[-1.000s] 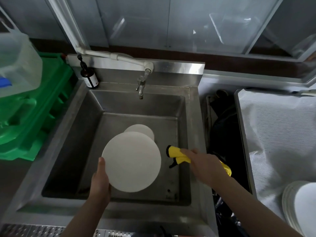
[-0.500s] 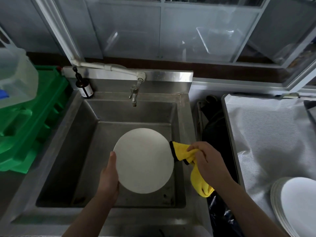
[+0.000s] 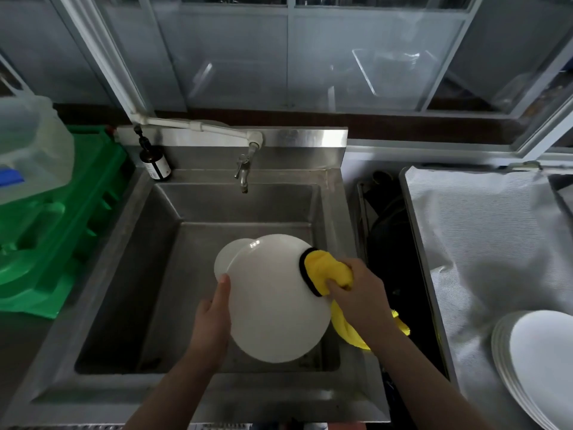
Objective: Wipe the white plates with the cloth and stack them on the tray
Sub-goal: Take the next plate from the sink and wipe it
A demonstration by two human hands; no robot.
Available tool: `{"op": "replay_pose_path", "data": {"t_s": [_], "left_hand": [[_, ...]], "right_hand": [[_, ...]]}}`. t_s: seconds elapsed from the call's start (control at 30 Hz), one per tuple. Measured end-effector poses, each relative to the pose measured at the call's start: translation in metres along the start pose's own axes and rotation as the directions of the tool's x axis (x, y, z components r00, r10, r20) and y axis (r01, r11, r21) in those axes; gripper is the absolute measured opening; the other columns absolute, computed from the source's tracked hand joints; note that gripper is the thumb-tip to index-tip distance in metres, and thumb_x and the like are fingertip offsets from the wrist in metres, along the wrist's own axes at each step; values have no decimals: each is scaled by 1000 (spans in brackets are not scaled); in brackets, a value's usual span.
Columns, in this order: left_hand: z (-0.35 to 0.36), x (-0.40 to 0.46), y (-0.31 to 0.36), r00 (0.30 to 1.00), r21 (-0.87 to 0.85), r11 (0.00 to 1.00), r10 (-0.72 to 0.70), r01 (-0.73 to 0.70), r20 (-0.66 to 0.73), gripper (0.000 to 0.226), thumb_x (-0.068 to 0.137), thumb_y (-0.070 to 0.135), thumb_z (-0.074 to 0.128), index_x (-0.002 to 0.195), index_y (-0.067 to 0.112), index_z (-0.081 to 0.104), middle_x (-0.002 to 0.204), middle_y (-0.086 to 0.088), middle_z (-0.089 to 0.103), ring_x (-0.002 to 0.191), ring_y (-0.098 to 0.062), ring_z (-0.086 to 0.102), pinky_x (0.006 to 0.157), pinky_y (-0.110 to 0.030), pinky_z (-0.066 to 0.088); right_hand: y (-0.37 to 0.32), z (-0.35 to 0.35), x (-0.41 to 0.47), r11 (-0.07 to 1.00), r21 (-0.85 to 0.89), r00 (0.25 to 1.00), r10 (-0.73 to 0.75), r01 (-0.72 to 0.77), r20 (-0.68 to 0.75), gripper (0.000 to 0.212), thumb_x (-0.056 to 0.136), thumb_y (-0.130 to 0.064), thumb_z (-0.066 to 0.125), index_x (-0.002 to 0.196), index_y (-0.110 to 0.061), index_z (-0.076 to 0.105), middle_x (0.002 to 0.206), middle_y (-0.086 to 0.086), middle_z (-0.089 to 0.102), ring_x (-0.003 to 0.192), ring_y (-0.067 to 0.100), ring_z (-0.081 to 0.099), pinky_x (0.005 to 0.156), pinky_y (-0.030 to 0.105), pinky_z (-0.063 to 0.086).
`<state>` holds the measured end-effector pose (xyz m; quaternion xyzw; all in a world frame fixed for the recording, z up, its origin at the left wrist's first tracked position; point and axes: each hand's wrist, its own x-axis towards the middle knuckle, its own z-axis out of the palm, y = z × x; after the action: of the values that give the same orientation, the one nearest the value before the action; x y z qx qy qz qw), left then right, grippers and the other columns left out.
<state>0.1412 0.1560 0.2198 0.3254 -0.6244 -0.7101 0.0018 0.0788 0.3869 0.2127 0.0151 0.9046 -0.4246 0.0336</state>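
Observation:
My left hand [image 3: 210, 321] grips the left rim of a white plate [image 3: 273, 302] and holds it over the steel sink [image 3: 148, 274]. My right hand [image 3: 356, 293] clutches a yellow cloth [image 3: 325, 271] with a black edge and presses it on the plate's upper right rim. Another white plate [image 3: 224, 259] peeks out behind the held one, lower in the sink. A stack of white plates [image 3: 539, 361] sits at the right on a tray [image 3: 415, 243] lined with white fabric.
A tap [image 3: 243, 172] hangs over the sink's back wall, with a dark pump bottle [image 3: 153, 162] at its left corner. Green plastic crates [image 3: 55, 225] and a clear container [image 3: 28, 144] fill the left. A dark gap [image 3: 387, 237] separates sink and tray.
My right hand brought the yellow cloth from the sink's right side onto the plate's rim. My left hand raised the plate and shifted it right.

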Motion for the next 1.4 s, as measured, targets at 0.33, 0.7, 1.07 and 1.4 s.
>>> {"op": "replay_pose_path", "data": {"t_s": [0.33,0.7,1.07,1.4], "left_hand": [[8,-12,-5,993,216,972,80,-97,86,58,95,48,51,65,1,67,63,-10,64,66,-24,63,63,-36,48],[22,-17,1,967,366,905,145,-216,210,53,102,40,46,79,-4,66,71,-23,62,67,-20,57,61,-30,40],[20,-17,-2,978,313,933,135,-180,158,48,102,34,48,66,7,64,52,1,58,50,-5,55,45,-14,38],[7,-8,0,976,367,905,214,-214,41,55,101,39,48,63,1,57,53,4,54,56,-12,51,50,-21,36]], "right_hand": [[-12,23,0,985,-103,990,-139,135,-33,28,87,-18,64,115,-17,62,109,-5,54,90,9,48,69,7,31],[-46,51,-24,916,83,920,-390,393,-44,38,90,-22,61,128,-20,57,123,-8,57,109,-4,47,95,2,31],[-43,61,-16,915,58,915,-395,400,-78,27,92,-36,55,113,-25,66,111,-10,58,101,1,54,82,13,44],[-3,59,9,997,11,995,-71,73,-75,19,91,-31,59,108,-26,65,106,-7,59,94,10,55,81,31,47]]}}
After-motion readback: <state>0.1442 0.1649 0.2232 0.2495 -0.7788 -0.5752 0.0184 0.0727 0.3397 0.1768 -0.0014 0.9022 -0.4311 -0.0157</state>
